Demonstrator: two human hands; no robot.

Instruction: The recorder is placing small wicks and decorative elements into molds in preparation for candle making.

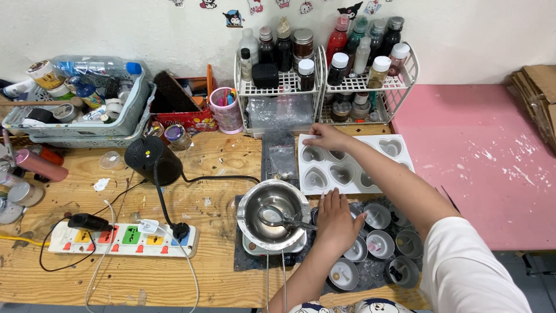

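The left hand (337,223) closes on the handle of a spoon (277,217) whose long axis runs leftward into the steel bowl (272,215), while the right hand (325,137), fingers flat, presses the white heart mould (399,152) beyond it.

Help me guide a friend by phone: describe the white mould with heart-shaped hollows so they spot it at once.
On the wooden table, look just in front of the two white wire racks of bottles by the wall. The white mould lies flat there, with the right hand on its far left corner. Unlike the round metal cups nearer the person, it is one rectangular slab of heart-shaped hollows.
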